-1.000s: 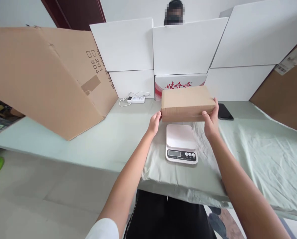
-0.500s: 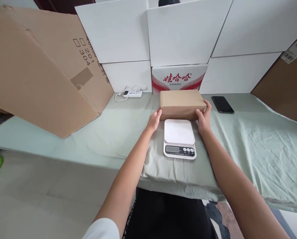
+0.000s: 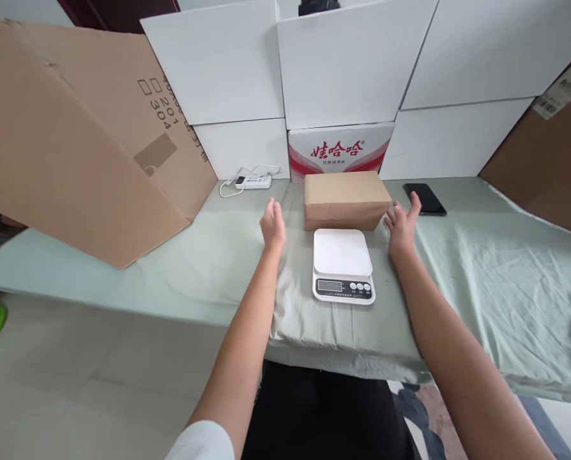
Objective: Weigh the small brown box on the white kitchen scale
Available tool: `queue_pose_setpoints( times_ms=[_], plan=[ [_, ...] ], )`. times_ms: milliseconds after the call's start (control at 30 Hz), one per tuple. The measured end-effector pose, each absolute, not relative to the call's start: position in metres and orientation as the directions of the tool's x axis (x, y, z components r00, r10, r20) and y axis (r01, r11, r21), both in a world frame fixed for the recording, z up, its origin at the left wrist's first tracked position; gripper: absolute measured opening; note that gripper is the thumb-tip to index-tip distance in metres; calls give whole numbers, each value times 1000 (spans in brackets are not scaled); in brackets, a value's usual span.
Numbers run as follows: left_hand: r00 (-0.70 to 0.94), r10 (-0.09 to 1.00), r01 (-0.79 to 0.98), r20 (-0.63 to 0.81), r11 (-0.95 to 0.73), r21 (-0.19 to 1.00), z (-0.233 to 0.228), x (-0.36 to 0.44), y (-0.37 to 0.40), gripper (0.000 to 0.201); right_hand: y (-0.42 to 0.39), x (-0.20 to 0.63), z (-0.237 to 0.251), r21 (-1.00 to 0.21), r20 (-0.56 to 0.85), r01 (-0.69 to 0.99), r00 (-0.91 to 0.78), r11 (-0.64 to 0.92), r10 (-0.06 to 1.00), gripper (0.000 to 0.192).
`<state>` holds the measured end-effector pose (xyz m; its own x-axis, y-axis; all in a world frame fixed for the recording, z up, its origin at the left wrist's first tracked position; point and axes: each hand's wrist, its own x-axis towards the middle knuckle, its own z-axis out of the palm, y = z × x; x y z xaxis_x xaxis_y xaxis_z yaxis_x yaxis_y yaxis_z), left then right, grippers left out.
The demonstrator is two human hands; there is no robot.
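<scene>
Head view, looking forward and down along both forearms. A small brown cardboard box rests on the bench, which is covered with a pale green cloth. The box lies just behind a white kitchen scale and directly in front of a white carton with red lettering. The left hand is spread, fingers extended and empty, clear of the box's left end with a gap showing between them. The right hand is likewise spread and empty, fingers splayed, just beside the box's right end; whether a fingertip touches the cardboard cannot be told. The platform of the scale is bare, and its display and three buttons face the person. A black phone lies flat on the cloth to the right of the box, just beyond the right hand. A white power strip with its coiled cable sits at the back of the bench, to the left of the lettered carton. White panels stand stacked along the rear. A large brown carton, tilted and marked 201 and 304, occupies the left of the bench. A further brown board closes the right side.
</scene>
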<state>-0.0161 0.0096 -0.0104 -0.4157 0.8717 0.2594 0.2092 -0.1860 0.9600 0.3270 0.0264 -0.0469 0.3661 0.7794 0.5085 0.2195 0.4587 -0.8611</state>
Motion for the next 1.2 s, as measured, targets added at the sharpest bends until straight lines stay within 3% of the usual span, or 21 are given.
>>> queue_pose_setpoints(
  times_ms=[100, 167, 233, 333, 433, 533, 800, 967, 1200],
  plan=[
    [-438, 883, 38, 170, -170, 985, -10, -23, 12, 85, 27, 336, -49, -958, 281, 76, 459, 278, 843, 85],
    [-349, 931, -62, 107, -137, 989, -13, -18, 13, 81, 25, 333, -47, -971, 228, 34, 412, 235, 882, 85],
    [-235, 969, -81, 78, -99, 992, -17, -8, 12, 76, 21, 325, -42, -967, 255, 60, 337, 249, 906, 86],
    [-110, 987, 44, 118, -114, 993, -20, 7, 8, 67, 14, 311, -33, -925, 371, 180, 253, 334, 893, 81],
    [-46, 985, 181, 165, -155, 971, -19, 16, 1, 63, 11, 300, -28, -895, 426, 256, 243, 366, 872, 75],
    [-34, 983, 231, 179, -166, 959, -14, 20, -3, 64, 12, 294, -25, -893, 436, 242, 248, 380, 865, 83],
    [-48, 880, 197, 472, -455, 868, -10, 14, -45, 86, -33, 292, -15, -842, 539, 195, 267, 503, 799, 108],
    [-58, 892, 144, 449, -438, 888, -12, 10, -88, 83, -89, 292, -18, -826, 559, 237, 242, 511, 793, 113],
    [-55, 923, 43, 381, -379, 924, -15, 8, -123, 72, -129, 296, -25, -822, 557, 313, 264, 477, 787, 100]
  ],
)
